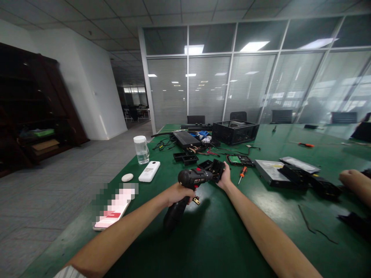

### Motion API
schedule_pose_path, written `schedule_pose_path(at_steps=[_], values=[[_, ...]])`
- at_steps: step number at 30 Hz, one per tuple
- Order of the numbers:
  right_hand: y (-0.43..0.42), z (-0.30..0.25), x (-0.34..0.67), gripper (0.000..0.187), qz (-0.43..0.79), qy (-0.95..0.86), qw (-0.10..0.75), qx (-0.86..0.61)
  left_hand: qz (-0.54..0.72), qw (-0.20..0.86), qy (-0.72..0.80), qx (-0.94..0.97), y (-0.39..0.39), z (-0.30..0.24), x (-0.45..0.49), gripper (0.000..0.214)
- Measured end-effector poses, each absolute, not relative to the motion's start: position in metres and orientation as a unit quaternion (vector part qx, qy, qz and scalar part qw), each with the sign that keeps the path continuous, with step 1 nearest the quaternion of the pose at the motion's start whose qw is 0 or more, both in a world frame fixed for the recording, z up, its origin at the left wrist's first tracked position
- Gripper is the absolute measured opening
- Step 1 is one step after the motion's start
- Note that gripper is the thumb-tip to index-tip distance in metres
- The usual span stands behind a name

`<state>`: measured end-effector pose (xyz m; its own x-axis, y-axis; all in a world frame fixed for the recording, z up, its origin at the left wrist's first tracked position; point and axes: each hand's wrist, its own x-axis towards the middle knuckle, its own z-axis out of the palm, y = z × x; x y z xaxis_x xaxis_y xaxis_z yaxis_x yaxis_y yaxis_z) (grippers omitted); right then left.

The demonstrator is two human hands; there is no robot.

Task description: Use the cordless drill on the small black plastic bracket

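Note:
A black cordless drill (pixel 193 177) is gripped in my left hand (pixel 179 194), its fingers wrapped round the handle. My right hand (pixel 225 177) holds a small black plastic box (pixel 218 170) by its right side, and the drill's front end points into it. Whether the bit touches a screw cannot be made out. Just below my left fingers shows a small gold-coloured metal piece (pixel 196 200). To the right of my right hand lies an orange-handled screwdriver (pixel 242 173). Behind it is a black part with a green circuit board (pixel 236 159).
Black trays (pixel 189 160), cables and a black case frame (pixel 235 132) occupy the table's far part. At left are a water bottle (pixel 142 150), a white device (pixel 149 171) and a phone (pixel 114 212). Metal drives (pixel 269 173) sit at right, near another person's hand (pixel 355 183).

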<state>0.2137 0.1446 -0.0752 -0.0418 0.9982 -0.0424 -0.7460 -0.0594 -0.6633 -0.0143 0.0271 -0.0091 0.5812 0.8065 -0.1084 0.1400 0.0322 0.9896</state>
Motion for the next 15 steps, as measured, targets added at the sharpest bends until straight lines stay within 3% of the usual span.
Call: schedule_pose_path(at_steps=[15], values=[[0.1455,-0.0757,0.2150,0.043,0.678,-0.237,0.644,-0.265,0.266,0.618,0.375,0.637,0.0273,-0.0083,-0.0137,0.011]])
